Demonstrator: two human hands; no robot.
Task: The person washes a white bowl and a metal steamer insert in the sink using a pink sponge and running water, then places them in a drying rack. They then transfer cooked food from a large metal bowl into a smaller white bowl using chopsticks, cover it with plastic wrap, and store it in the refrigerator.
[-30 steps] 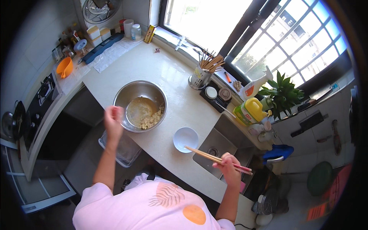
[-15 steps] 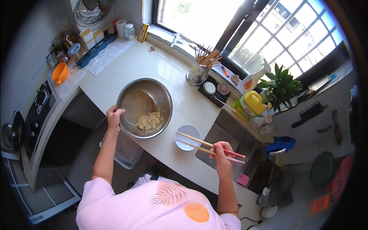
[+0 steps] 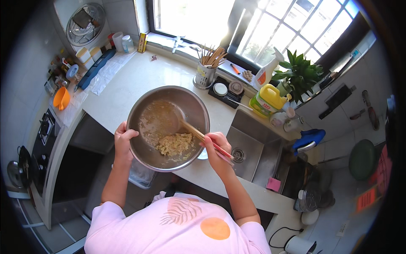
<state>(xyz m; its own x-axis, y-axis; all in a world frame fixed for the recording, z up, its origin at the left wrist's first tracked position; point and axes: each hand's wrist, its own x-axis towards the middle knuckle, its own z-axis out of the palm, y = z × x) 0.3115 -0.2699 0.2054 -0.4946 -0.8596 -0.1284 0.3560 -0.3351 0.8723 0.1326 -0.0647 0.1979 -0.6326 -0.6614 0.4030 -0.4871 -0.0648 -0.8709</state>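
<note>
Mixture (image 3: pixel 174 144) in bowl (image 3: pixel 195 109), chopsticks (image 3: pixel 193 130) partly inside, sink (image 3: pixel 253 142) to right

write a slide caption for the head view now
Left hand holds a steel mixing bowl by its rim while the right hand points chopsticks into it, near a pale, lumpy mixture.

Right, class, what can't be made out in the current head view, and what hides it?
All in the head view:
- Inside of the small pale bowl: covered by the steel bowl.
- Fingertips of the left hand: behind that steel bowl.
- Middle of the chopsticks: covered by the right hand.
- White object: cut off by the lower edge.
</note>
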